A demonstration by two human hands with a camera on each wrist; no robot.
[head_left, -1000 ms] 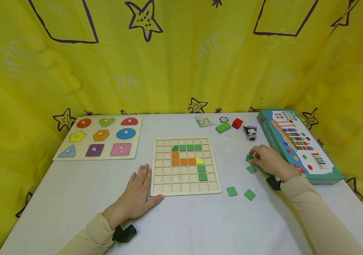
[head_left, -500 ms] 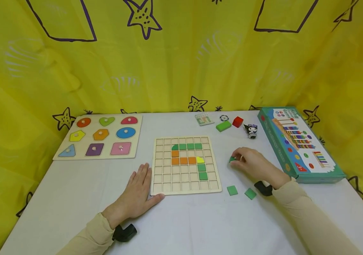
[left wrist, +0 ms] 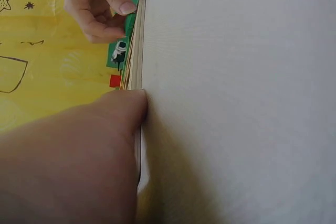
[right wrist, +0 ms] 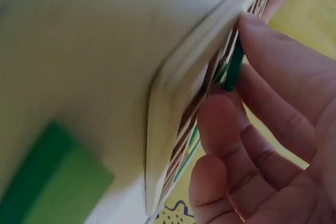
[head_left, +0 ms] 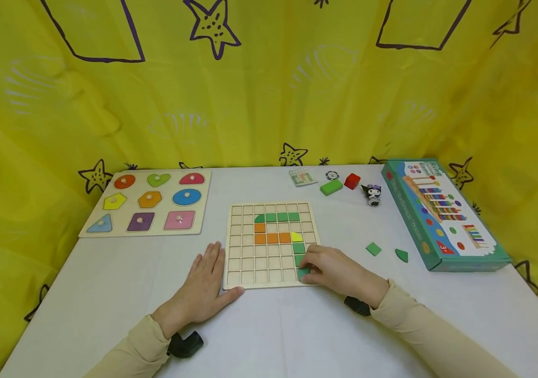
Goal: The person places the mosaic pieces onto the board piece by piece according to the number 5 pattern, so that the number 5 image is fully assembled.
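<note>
Your right hand point(head_left: 332, 270) pinches a thin green wooden square tile point(head_left: 303, 273) at the wooden grid board point(head_left: 238, 281)'s near-right corner. Probably light, stiff, slick: take it by the edges. Left hand point(head_left: 203, 286) lies flat, fingers straight, against the board's left edge.

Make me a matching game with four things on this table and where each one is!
Things:
1. shape puzzle board
2. teal game box
3. left hand
4. green tile

Places:
A. along the table's right edge
B. pinched by the right hand at the grid board
C. far left of the table
D. flat against the grid board's left edge

Pairs: 1-C, 2-A, 3-D, 4-B
</note>
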